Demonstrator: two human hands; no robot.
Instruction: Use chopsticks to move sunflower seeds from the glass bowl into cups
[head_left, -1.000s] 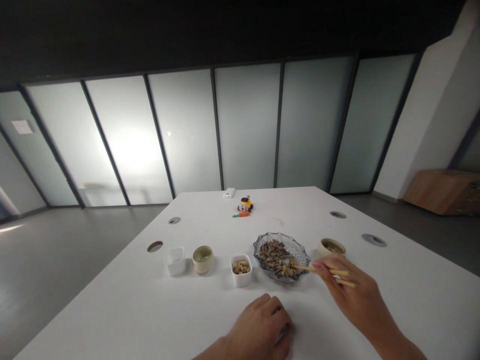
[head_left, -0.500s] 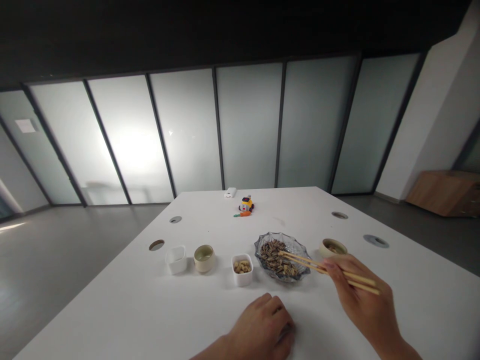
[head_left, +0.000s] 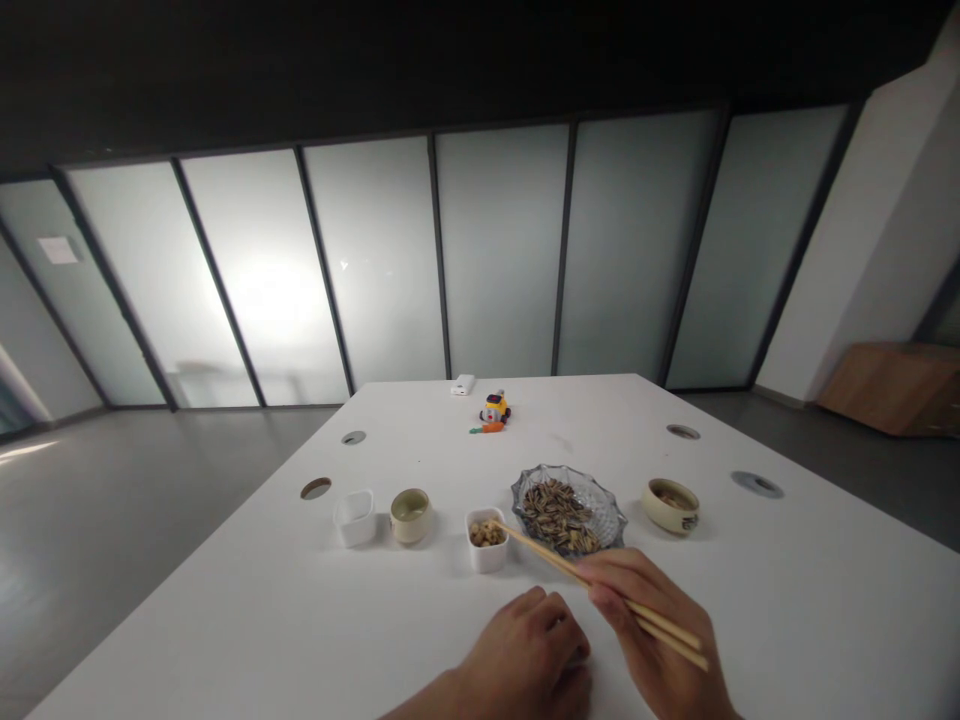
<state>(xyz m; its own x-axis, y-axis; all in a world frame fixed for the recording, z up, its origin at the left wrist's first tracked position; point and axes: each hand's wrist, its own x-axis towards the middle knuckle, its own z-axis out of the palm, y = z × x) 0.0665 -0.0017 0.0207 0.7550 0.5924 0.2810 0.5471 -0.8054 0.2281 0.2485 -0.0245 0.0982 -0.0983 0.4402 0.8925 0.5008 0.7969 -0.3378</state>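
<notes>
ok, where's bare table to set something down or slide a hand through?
Bare: the table right of the tan cup; the near-left stretch before the white tub and green cup; the middle band between the toy and glass dish. Crowded: the row from white tub to tan cup, plus near centre, where the right hand angles chopsticks at the nut tub beside the left hand.

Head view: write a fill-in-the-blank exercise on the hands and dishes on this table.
1. The right hand holds a pair of ____.
2. The chopstick tips reach the small white square cup that holds ____.
3. The glass dish of seeds stands between that cup and a round ____ cup.
4. The left hand rests on the ____.

Missing words: chopsticks; peanuts; beige; table
</notes>
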